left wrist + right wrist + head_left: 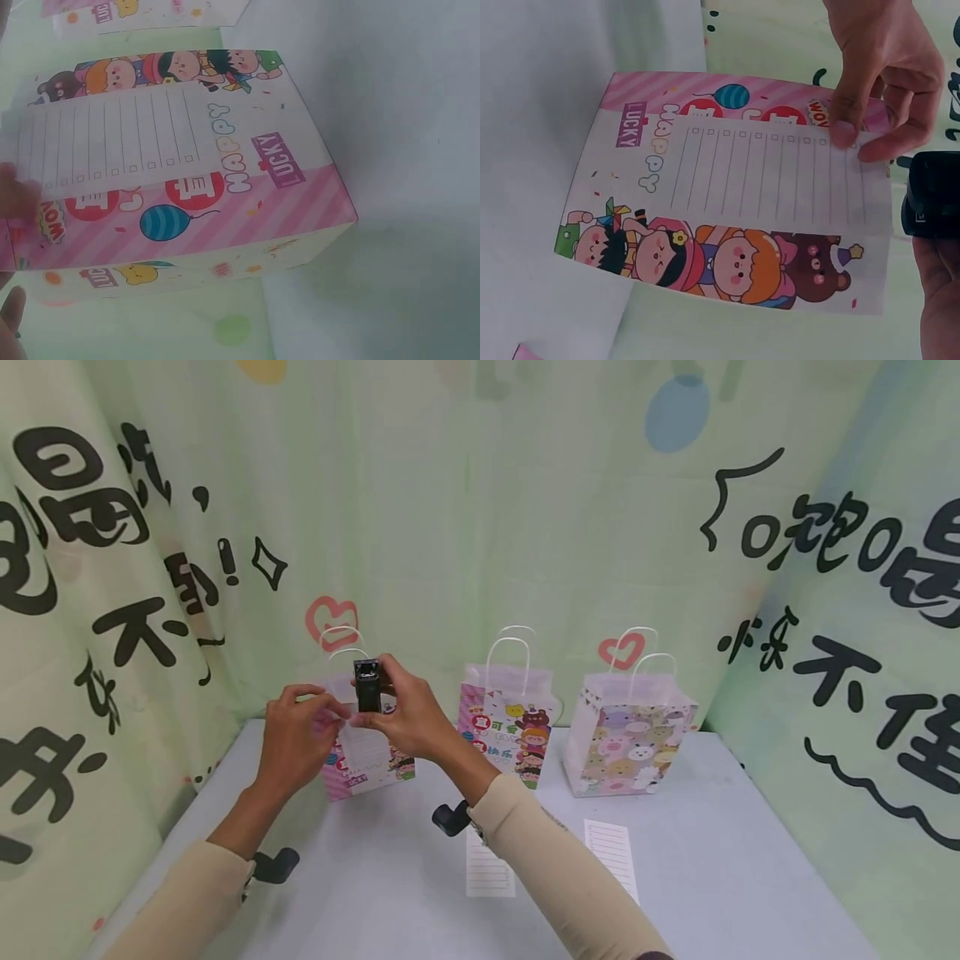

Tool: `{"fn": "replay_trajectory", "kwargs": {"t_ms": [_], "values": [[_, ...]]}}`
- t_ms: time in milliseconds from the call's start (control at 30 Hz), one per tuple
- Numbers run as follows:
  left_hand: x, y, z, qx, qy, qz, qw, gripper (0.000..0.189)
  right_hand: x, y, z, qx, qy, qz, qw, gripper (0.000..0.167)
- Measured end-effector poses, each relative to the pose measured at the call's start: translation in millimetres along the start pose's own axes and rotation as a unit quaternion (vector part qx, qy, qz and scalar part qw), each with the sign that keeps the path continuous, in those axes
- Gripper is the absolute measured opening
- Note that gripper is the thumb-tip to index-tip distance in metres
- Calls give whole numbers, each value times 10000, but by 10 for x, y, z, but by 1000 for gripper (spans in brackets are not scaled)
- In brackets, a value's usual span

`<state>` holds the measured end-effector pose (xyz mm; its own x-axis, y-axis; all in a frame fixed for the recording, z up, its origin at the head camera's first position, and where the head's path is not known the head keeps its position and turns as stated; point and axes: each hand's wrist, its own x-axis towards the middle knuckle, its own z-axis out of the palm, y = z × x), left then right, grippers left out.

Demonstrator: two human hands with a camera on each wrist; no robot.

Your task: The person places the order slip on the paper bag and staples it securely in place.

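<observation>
My left hand [295, 739] pinches a lined checklist slip [772, 172] at its top end, against the front of the left pink gift bag [348, 783]. In the right wrist view the thumb and a finger of that hand lie at the slip's edge by the bag's mouth. My right hand [411, 714] grips a small black stapler [367, 683] upright at the top of this bag, just right of the left fingertips. The slip lies flat over the bag's printed balloon and cartoon children. In the left wrist view only some fingertips [16, 196] show at the edge.
A second pink gift bag [506, 727] and a bag with animal faces [636, 743] stand to the right, white handles up. Two more lined slips, a nearer one [489, 870] and a right one [611, 852], lie on the white table [360, 893]. A printed curtain [420, 510] hangs behind.
</observation>
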<state>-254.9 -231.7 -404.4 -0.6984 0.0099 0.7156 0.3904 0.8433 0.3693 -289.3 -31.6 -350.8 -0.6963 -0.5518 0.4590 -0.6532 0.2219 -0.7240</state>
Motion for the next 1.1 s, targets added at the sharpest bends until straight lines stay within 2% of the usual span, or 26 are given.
{"fn": "replay_trajectory", "kwargs": {"t_ms": [200, 500, 667, 833, 1100], "values": [[-3, -1, 2, -14, 21, 52, 10000, 14, 59, 55, 60, -60, -86, 124, 9999, 63], [-9, -6, -4, -53, 28, 105, 9999, 13, 75, 130, 125, -562, -144, 244, 9980, 61], [-2, 5, -12, 13, 10, 82, 10000, 11, 72, 158, 158, -629, -125, 360, 9973, 61], [-1, 8, -16, 61, 14, 37, 10000, 11, 85, 147, 236, -865, -13, 479, 9951, 61], [-6, 18, -23, 161, 13, 74, 9998, 13, 54, 109, 343, -1094, 384, 371, 9926, 59]]}}
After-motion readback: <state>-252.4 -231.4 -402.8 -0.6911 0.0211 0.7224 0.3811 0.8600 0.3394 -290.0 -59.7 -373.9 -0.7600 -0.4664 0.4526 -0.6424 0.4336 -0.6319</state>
